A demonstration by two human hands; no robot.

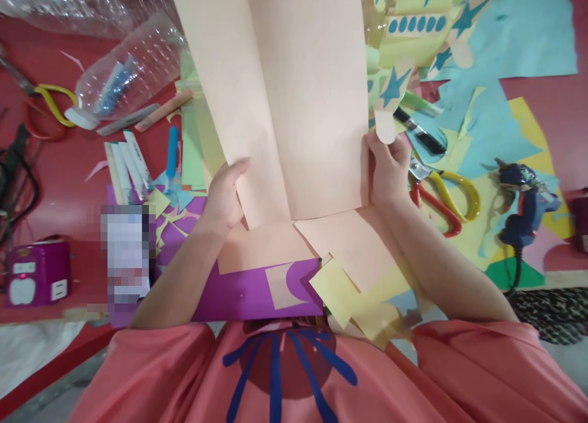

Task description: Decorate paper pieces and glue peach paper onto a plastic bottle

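A large peach sheet of paper (316,104) with a fold line down it is held up in front of me. My left hand (228,193) grips its lower left edge, the thumb lying on the near face. At the lower right edge, my right hand (388,166) pinches the sheet, its fingers partly hidden. Below it lie more peach paper pieces (261,248), a purple sheet (229,297) and a small yellow paper square (337,291). Scissors with red and yellow handles (443,199) rest just right of my right hand.
Clear plastic bottles (138,68), several markers (133,157) and another pair of scissors (46,101) lie left on the red table (87,239). A blue glue gun (523,202) with a cord is at right. Star-decorated paper pieces (395,86) stand behind my right hand.
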